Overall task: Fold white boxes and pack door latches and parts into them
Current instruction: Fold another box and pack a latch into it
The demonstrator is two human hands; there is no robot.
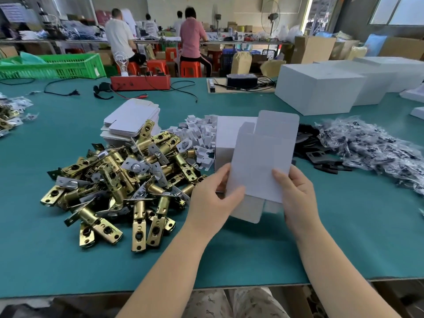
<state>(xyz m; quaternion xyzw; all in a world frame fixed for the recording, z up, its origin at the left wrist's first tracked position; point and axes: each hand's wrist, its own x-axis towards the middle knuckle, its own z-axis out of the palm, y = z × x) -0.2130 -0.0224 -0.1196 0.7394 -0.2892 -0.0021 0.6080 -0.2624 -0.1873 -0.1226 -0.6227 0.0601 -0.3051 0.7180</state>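
A flat white box blank [261, 161] is held upright above the green bench [229, 255], just in front of the heap of brass door latches [119, 180]. It is pinched at its lower left edge by the left hand [213, 198] and at its lower right edge by the right hand [296, 193], thumbs on the near face. The step is judged to be the opening of the blank into a sleeve. The two edges are best pressed gently toward each other, so that the creases give squarely; the bottom flaps [250, 212] should be left free for tucking. Each grip is best kept off the crease lines.
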